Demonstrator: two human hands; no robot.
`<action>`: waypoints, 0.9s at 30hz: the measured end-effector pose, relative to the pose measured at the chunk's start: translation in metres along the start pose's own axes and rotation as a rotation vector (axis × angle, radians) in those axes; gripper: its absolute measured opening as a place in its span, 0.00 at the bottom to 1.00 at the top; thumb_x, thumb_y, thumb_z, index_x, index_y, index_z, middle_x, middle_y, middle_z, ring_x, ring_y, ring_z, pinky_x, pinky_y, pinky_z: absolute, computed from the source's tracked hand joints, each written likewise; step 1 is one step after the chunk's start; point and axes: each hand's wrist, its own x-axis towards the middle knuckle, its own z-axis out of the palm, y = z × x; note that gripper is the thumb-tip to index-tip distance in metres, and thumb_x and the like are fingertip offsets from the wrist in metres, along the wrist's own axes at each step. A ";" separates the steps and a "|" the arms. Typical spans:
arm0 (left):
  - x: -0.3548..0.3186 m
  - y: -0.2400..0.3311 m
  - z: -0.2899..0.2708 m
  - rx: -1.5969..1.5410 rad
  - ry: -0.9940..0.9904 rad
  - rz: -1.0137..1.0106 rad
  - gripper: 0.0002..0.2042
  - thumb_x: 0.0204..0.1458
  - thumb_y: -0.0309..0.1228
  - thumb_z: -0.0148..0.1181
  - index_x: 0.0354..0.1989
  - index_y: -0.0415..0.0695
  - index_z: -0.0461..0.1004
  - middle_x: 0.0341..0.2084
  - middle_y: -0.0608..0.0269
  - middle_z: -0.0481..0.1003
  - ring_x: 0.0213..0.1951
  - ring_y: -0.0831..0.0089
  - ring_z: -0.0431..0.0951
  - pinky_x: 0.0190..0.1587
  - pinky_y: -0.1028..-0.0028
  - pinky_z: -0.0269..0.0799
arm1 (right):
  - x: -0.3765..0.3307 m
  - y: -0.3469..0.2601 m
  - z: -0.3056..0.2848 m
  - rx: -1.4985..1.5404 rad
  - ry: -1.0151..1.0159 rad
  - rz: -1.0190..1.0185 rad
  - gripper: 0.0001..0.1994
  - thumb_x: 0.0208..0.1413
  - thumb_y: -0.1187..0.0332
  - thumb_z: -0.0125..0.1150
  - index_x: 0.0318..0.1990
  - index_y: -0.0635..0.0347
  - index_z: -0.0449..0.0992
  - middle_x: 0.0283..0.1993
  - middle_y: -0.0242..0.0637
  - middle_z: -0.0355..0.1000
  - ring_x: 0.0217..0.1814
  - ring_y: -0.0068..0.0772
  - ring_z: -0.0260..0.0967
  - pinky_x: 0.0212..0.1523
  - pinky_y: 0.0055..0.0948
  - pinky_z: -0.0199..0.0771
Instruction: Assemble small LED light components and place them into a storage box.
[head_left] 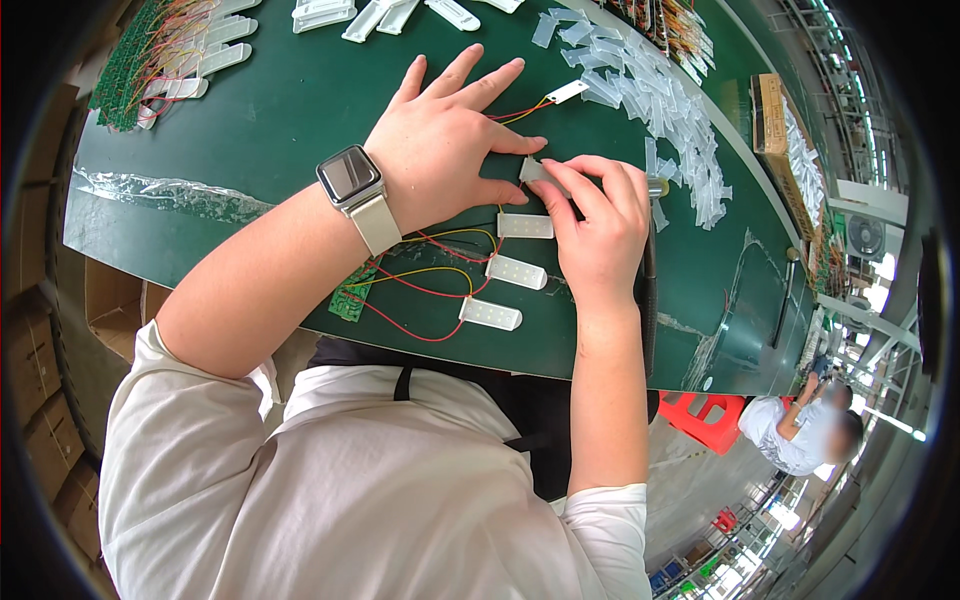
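White cloth of the wearer's shirt [400,490] lies nearest, below the bench [250,270]. The right grip [605,225] is closed, thumb and fingertips pinching a small translucent piece [537,172] just above the green surface. The left grip [440,140] is spread wide, palm down, its thumb and forefinger apart on either side of that piece's near end; whether they touch it, I cannot tell.

Below the hands, three white light panels [515,272] sit in a slanting row, red and yellow wires looping from them toward a green circuit board [352,292] by the bench's near edge. Green surface stretches left of the left forearm up to the curved edge, and right of the right forearm too. Translucent strips [620,75] are heaped beyond the right hand; wired boards [135,65] crowd the far left corner.

Crumpled clear tape [180,190] runs along the bench's left part. Cardboard boxes [45,370] stand at left; at right, a seated person [795,430] is near a red stool [705,420].
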 end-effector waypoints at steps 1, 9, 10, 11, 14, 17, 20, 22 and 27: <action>0.000 0.000 0.000 -0.001 0.000 0.000 0.26 0.42 0.52 0.74 0.54 0.70 0.82 0.75 0.63 0.55 0.75 0.52 0.51 0.74 0.42 0.45 | 0.000 0.000 0.000 0.001 0.000 0.002 0.12 0.42 0.68 0.78 0.36 0.54 0.85 0.36 0.26 0.74 0.42 0.35 0.70 0.42 0.37 0.71; 0.000 0.000 0.001 -0.006 0.004 0.002 0.25 0.42 0.52 0.74 0.53 0.70 0.82 0.75 0.63 0.55 0.75 0.52 0.51 0.74 0.42 0.45 | 0.000 -0.001 0.000 0.041 -0.027 0.041 0.12 0.43 0.69 0.77 0.37 0.54 0.85 0.38 0.28 0.75 0.43 0.36 0.70 0.42 0.38 0.72; 0.000 -0.001 0.002 -0.006 0.003 0.001 0.25 0.42 0.52 0.74 0.53 0.70 0.82 0.75 0.63 0.55 0.75 0.52 0.51 0.74 0.42 0.45 | 0.000 -0.001 0.000 0.067 -0.033 0.054 0.12 0.43 0.70 0.77 0.38 0.54 0.85 0.38 0.28 0.75 0.43 0.37 0.70 0.43 0.38 0.72; 0.000 -0.001 0.002 -0.003 0.006 0.002 0.26 0.42 0.52 0.74 0.54 0.70 0.82 0.75 0.63 0.55 0.75 0.52 0.51 0.74 0.42 0.45 | 0.000 -0.002 0.000 0.093 -0.039 0.066 0.12 0.44 0.70 0.76 0.38 0.54 0.85 0.39 0.28 0.75 0.43 0.37 0.70 0.44 0.37 0.72; 0.000 -0.001 0.002 0.000 0.006 0.000 0.26 0.42 0.52 0.74 0.54 0.70 0.82 0.75 0.64 0.55 0.75 0.52 0.51 0.74 0.42 0.45 | 0.001 -0.002 -0.001 0.118 -0.052 0.097 0.12 0.44 0.70 0.76 0.39 0.53 0.85 0.40 0.28 0.75 0.44 0.37 0.70 0.45 0.37 0.72; 0.001 0.000 0.001 0.000 0.000 -0.005 0.25 0.42 0.52 0.74 0.53 0.71 0.82 0.75 0.64 0.55 0.75 0.52 0.51 0.74 0.42 0.44 | 0.000 0.000 -0.002 0.112 -0.069 0.086 0.12 0.44 0.70 0.76 0.40 0.52 0.86 0.40 0.28 0.75 0.45 0.37 0.70 0.46 0.37 0.72; 0.000 0.000 0.000 0.005 -0.009 -0.011 0.25 0.42 0.52 0.74 0.53 0.71 0.83 0.75 0.64 0.55 0.75 0.52 0.51 0.74 0.42 0.44 | 0.000 0.001 -0.002 0.125 -0.073 0.091 0.12 0.45 0.70 0.76 0.41 0.52 0.86 0.41 0.28 0.75 0.45 0.37 0.70 0.46 0.37 0.73; 0.000 0.000 0.000 0.009 -0.015 -0.015 0.25 0.42 0.52 0.74 0.53 0.71 0.83 0.75 0.64 0.55 0.75 0.51 0.51 0.74 0.42 0.44 | 0.000 0.000 -0.002 0.126 -0.073 0.095 0.12 0.45 0.70 0.75 0.41 0.52 0.86 0.41 0.28 0.75 0.46 0.37 0.70 0.46 0.37 0.73; 0.000 0.001 0.001 0.010 -0.010 -0.014 0.25 0.42 0.52 0.74 0.53 0.71 0.83 0.75 0.64 0.55 0.76 0.51 0.50 0.74 0.42 0.44 | -0.003 0.001 -0.004 0.135 -0.083 0.113 0.12 0.46 0.71 0.75 0.41 0.51 0.86 0.41 0.27 0.75 0.46 0.37 0.70 0.47 0.37 0.73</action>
